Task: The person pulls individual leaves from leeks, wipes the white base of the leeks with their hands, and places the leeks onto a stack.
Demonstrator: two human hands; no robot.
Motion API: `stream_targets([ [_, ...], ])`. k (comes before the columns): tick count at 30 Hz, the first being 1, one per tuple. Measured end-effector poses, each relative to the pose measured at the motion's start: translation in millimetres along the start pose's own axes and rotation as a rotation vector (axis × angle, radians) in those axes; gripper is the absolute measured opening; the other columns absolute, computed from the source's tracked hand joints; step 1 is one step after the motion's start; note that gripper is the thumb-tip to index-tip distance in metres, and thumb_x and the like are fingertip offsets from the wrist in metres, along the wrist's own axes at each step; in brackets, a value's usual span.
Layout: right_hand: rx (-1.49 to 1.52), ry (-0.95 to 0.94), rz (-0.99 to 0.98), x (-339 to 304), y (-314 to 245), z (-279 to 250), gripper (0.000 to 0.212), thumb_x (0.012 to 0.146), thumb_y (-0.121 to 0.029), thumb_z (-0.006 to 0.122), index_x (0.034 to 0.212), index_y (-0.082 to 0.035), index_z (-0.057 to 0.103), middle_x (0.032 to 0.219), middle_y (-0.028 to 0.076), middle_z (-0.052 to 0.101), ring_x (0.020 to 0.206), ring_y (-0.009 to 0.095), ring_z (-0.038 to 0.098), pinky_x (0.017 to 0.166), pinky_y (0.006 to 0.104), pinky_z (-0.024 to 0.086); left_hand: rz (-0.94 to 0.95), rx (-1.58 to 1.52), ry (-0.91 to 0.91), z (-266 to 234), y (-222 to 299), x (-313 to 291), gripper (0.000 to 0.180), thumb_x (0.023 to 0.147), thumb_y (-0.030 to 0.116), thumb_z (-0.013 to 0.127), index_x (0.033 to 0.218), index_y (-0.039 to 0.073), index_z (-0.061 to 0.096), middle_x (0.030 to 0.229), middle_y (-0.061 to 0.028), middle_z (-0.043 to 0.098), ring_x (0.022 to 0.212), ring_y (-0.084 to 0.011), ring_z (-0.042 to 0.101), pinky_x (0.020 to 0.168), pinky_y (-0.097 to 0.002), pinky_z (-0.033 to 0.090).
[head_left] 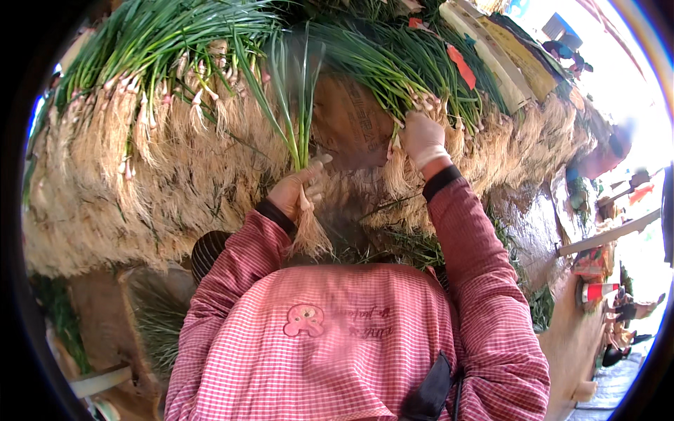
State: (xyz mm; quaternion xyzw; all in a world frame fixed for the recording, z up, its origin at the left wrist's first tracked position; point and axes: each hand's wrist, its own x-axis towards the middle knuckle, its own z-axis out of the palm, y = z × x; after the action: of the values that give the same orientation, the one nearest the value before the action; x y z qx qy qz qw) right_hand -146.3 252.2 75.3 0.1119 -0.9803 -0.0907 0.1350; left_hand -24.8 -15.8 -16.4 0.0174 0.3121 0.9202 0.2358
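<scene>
My left hand (296,191), in a thin pale glove, is closed around the lower stems of a few green garlic plants (298,137). Their leaves point up and away from me, while the pale roots hang below the fist. At the near edge of the right-hand heap of green garlic (393,70), my gloved right hand (424,135) is closed at the bulb ends, its fingertips pinching a stem. Long roots dangle beneath those fingers. Between the hands a brown printed sack or carton (351,119) shows.
A big heap of green garlic (161,49) lies at the left, its roots (105,196) draping toward me. Cardboard pieces (505,63) rest at the far right. Loose leaves (161,316) lie low on the left. A red and white cone (599,291) and a wooden bar (611,233) are off right.
</scene>
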Motion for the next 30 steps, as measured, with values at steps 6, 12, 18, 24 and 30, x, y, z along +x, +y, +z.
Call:
stream_targets([
  [6,0.182,-0.023,-0.196,-43,-42,-13,0.022,0.086,-0.028,0.065,0.088,-0.007,0.064,0.080,0.011,0.069,0.071,0.026,0.070,0.065,0.0365,0.056,0.111,0.066,0.093,19,3,-3,0.033,0.097,0.017,0.056,0.127,0.004,0.050,0.108,-0.0015,0.063,0.086,-0.0077,0.059,0.061,-0.0198,0.049],
  [12,0.658,-0.184,-0.254,-113,-99,-16,0.025,0.092,-0.030,0.061,0.100,-0.006,0.061,0.074,0.011,0.064,0.065,0.030,0.064,0.062,0.0360,0.053,0.104,0.275,0.191,20,-8,-5,0.018,0.091,0.009,0.064,0.108,0.005,0.058,0.090,-0.0070,0.069,0.075,-0.0140,0.068,0.057,-0.0201,0.055],
  [18,1.483,-0.503,0.105,-69,-87,2,0.038,0.097,-0.034,0.059,0.106,0.003,0.064,0.092,0.010,0.068,0.083,0.017,0.063,0.072,0.0308,0.050,0.073,0.235,0.111,13,-15,-7,0.018,0.092,0.009,0.064,0.109,0.003,0.062,0.096,-0.0061,0.070,0.079,-0.0136,0.067,0.068,-0.0270,0.057],
  [24,1.522,-0.211,-0.031,-52,-90,55,0.029,0.095,-0.023,0.056,0.102,0.005,0.060,0.087,0.004,0.063,0.075,0.015,0.059,0.068,0.0302,0.049,-0.093,0.143,0.111,15,-21,-9,0.022,0.094,0.018,0.063,0.106,0.000,0.065,0.089,-0.0047,0.068,0.072,-0.0144,0.066,0.062,-0.0331,0.058],
  [30,0.542,-0.443,-0.444,-70,-44,120,0.024,0.093,-0.021,0.051,0.097,-0.002,0.063,0.079,0.004,0.063,0.072,0.017,0.062,0.067,0.0289,0.051,-0.091,0.094,0.070,21,-12,-20,0.019,0.091,0.016,0.066,0.103,0.001,0.064,0.082,-0.0034,0.064,0.067,-0.0098,0.061,0.053,-0.0312,0.055],
])
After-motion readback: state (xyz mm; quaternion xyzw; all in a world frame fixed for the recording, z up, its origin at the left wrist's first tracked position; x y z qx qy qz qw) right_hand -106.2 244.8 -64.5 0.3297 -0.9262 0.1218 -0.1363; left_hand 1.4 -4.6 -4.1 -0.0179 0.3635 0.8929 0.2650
